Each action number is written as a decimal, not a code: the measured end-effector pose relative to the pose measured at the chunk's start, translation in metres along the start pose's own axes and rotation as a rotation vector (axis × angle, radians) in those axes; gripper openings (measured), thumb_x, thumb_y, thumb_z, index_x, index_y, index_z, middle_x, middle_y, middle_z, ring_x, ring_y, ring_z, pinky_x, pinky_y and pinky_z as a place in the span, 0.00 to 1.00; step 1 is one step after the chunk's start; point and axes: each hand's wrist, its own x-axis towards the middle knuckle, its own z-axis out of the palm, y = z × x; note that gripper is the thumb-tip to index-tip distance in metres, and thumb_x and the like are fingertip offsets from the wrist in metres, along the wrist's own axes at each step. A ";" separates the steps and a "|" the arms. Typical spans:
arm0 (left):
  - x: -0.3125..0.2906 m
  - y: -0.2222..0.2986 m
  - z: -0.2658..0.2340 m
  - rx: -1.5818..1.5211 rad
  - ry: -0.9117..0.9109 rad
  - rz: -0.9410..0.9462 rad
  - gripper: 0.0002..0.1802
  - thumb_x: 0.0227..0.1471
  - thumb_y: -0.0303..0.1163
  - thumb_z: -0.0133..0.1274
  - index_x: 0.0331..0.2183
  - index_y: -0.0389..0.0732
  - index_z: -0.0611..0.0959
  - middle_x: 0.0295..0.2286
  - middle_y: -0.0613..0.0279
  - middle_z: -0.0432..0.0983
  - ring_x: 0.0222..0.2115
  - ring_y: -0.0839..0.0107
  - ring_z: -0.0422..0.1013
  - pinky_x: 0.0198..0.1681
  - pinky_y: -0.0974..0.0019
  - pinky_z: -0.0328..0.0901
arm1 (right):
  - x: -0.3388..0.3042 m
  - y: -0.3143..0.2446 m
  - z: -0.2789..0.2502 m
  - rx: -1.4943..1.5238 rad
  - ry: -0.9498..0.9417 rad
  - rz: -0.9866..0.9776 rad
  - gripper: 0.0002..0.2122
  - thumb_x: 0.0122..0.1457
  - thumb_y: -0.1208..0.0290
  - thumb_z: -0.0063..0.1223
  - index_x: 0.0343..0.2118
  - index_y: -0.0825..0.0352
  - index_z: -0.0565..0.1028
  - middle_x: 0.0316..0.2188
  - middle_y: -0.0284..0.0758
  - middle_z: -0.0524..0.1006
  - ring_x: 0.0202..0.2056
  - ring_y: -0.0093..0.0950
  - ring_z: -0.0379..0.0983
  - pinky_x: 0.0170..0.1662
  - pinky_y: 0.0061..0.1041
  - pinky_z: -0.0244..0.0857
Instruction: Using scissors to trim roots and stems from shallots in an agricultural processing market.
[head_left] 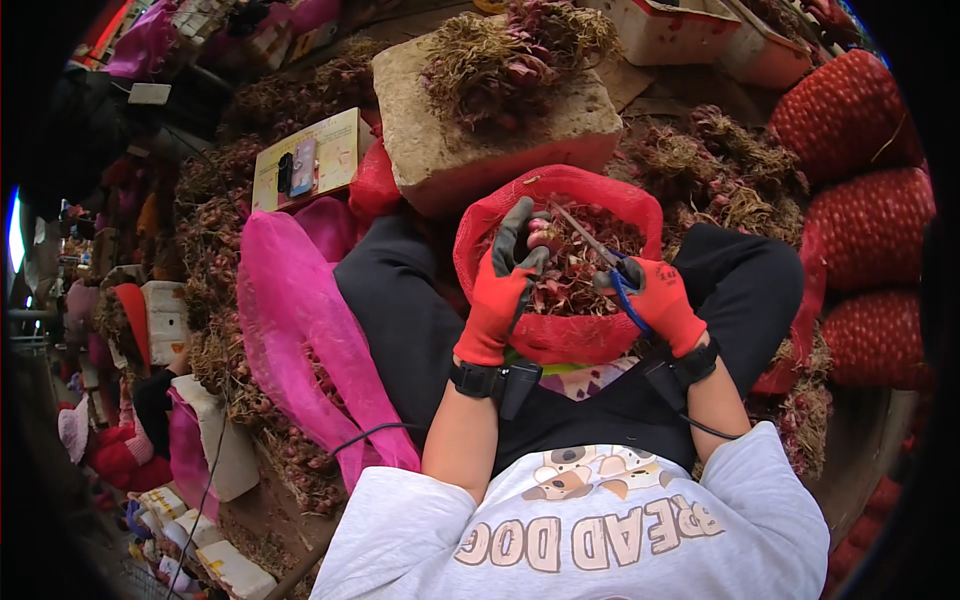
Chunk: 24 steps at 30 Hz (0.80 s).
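Note:
My left hand (499, 292), in a red glove with dark grey fingers, is closed around a small shallot (541, 231) whose pinkish bulb shows between thumb and fingers. In a matching glove, my right hand (662, 302) grips a pair of scissors (586, 235) by its blue handles. The slim metal blades point up and left, their tips close to the shallot; whether they touch it I cannot tell. Both hands are over a red mesh bag (640, 207) between my legs. Inside the bag lie loose shallots and dry reddish skins (565, 290).
A worn foam block (420, 150) beyond the bag bears a bundle of dried shallots (515, 65). Pink mesh (290, 310) drapes beside my left leg. A flat box (335, 140) carries a phone (303, 168). Full red net sacks (868, 230) are stacked at right; more shallot bunches (715, 170) surround me.

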 end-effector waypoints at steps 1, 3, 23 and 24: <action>-0.001 0.000 -0.001 0.003 0.002 0.001 0.35 0.50 0.14 0.42 0.60 0.38 0.57 0.45 0.67 0.61 0.41 0.81 0.62 0.47 0.78 0.60 | -0.001 -0.007 -0.003 0.035 0.030 -0.015 0.12 0.48 0.60 0.59 0.30 0.63 0.75 0.25 0.40 0.75 0.30 0.40 0.73 0.31 0.33 0.65; 0.001 0.001 0.004 -0.026 0.070 0.084 0.35 0.49 0.12 0.41 0.59 0.36 0.57 0.46 0.65 0.62 0.40 0.82 0.60 0.45 0.82 0.58 | -0.003 -0.006 -0.003 -0.089 0.055 -0.032 0.14 0.47 0.58 0.60 0.30 0.63 0.74 0.25 0.40 0.76 0.30 0.39 0.73 0.32 0.32 0.65; 0.007 -0.011 -0.007 -0.124 -0.035 0.146 0.31 0.51 0.15 0.41 0.57 0.37 0.60 0.45 0.66 0.62 0.44 0.79 0.63 0.48 0.72 0.64 | -0.001 -0.007 0.004 0.277 -0.140 0.105 0.09 0.51 0.70 0.57 0.35 0.66 0.77 0.20 0.38 0.76 0.22 0.23 0.73 0.28 0.26 0.65; 0.006 -0.007 -0.001 -0.236 0.032 0.078 0.28 0.54 0.18 0.42 0.56 0.37 0.60 0.45 0.62 0.64 0.43 0.75 0.65 0.48 0.71 0.64 | -0.001 -0.011 0.001 0.279 -0.137 0.108 0.09 0.51 0.70 0.57 0.35 0.66 0.77 0.20 0.38 0.76 0.22 0.23 0.73 0.28 0.26 0.65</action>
